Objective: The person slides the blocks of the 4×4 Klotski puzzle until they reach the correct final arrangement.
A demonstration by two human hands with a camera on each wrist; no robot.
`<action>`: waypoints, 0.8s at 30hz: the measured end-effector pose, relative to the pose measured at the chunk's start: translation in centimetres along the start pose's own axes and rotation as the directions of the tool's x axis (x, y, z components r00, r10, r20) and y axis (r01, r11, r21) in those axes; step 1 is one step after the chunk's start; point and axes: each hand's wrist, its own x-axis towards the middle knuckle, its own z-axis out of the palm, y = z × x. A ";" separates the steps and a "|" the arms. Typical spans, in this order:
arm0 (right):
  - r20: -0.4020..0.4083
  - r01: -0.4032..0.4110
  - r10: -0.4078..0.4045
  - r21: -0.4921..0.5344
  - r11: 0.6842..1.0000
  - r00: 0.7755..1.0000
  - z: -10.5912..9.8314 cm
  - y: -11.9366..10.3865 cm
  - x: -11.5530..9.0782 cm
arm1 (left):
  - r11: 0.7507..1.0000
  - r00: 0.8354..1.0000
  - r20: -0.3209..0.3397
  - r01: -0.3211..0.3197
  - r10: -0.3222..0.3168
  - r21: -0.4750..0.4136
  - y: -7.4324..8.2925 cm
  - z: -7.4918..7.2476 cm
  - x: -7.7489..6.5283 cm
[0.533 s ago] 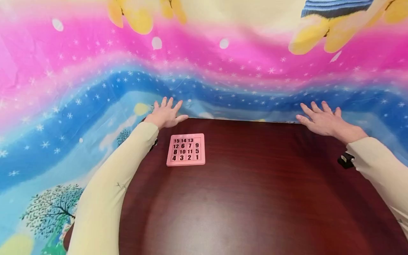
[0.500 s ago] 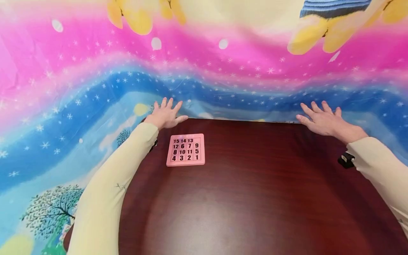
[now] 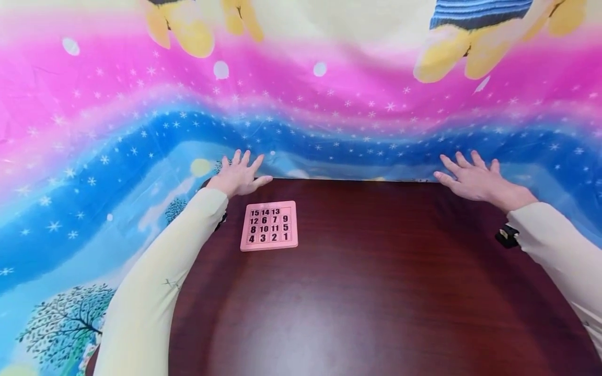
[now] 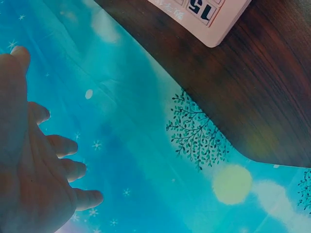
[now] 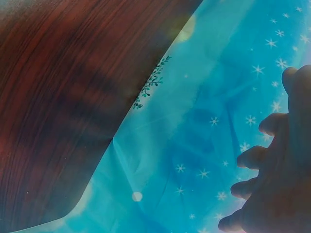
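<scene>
A pink sliding number puzzle [image 3: 269, 225] lies flat on the dark wooden table [image 3: 376, 271], left of the middle; its top right cell has no tile. My left hand [image 3: 239, 175], fingers spread and straight, is held just beyond the puzzle over the table's far left edge, holding nothing. In the left wrist view the same hand [image 4: 39, 170] is apart from the puzzle's corner [image 4: 214, 29]. My right hand [image 3: 482, 180] is spread too, near the far right edge of the table, with nothing in it. The right wrist view has that hand [image 5: 277, 170] in front of the cloth.
A printed cloth [image 3: 367, 94] in pink and blue with snowflakes hangs behind the table and along its left side. Each wrist carries a black strap; the right one [image 3: 508, 236] shows plainly below the sleeve.
The head view has shifted slightly, so the puzzle, table and cloth appear a little lower and further left. Both hands keep their spread pose.
</scene>
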 end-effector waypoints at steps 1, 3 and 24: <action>0.001 0.000 0.000 -0.001 1.000 1.000 0.0 0.0 0.1 | 1.000 1.000 0.003 -0.001 0.001 -0.005 0.0 0.1 0.0; 0.000 0.001 -0.001 -0.005 1.000 1.000 0.1 0.0 0.1 | 1.000 1.000 0.008 -0.005 0.005 -0.003 -0.1 0.3 -0.1; -0.007 0.050 -0.050 -0.002 0.999 0.999 1.3 -3.1 1.4 | 0.994 0.999 0.034 -0.018 0.022 -0.106 -0.6 1.3 -0.9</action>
